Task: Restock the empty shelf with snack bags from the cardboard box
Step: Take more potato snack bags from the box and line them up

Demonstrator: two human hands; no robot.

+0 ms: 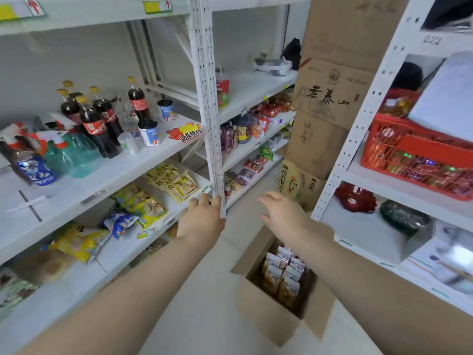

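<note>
— Where are the goods the person has to move?

— In the open brown cardboard box on the pale floor, lower centre of the frame. The small printed film snack bags stand upright inside it, packed in close rows with their tops up. None has been lifted out yet.

— And the hands?

— Both are empty. The left hand is at mid-frame, fingers relaxed, right beside the foot of the white perforated steel upright. Whether it touches the upright cannot be told. The right hand hangs spread and released over the far side of the box, above the bags and apart from them.

— How will the bags handle?

— By their look they are light, soft-walled pouches, likely part air. The film is probably slick and would slide under a loose grip. The contents may crush, so a hard squeeze across the middle seems unwise.

— So where should the person take hold?

— Probably at the flat sealed top edge, pinched between thumb and fingers, since that part stands free of its neighbours. Packed this tightly, the sides leave little room for fingers. As the bags are so light, several tops gathered in one hand might come out together.

— And where do they go?

— The nearly bare white shelf board in the upper centre looks the likeliest place, though which shelf is meant is a guess.
</note>
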